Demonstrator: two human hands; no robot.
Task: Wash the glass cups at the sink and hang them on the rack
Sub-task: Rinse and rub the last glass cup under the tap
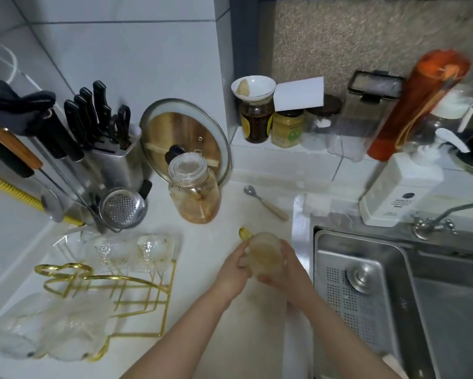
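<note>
Head view of a white counter [224,192] with a steel sink [410,296] set into its right side. We see both hands over the counter's front part, just left of the sink's left rim, holding one glass cup [265,253] between them. The left hand [235,272] wraps the cup's left side with curled fingers; the right hand [287,272] curls around its right side and lower edge. The cup looks cloudy, with a yellowish tint inside, and a gold handle shows at its far-left edge. Near the counter's front-left corner stands a gold wire rack [115,291]. Two clear glass cups [137,250] sit at the rack's far side, and two more clear cups [46,332] lie at its near-left end; whether these hang on prongs we cannot tell. Behind the rack, toward the counter's back-left, stand a knife block [107,143], a metal strainer [122,207] and a glass pot lid [186,140]. A lidded glass jar [193,187] stands mid-counter, and a spoon [265,202] lies to its right. A white soap dispenser [402,190] stands behind the sink near the tap [434,220].
</note>
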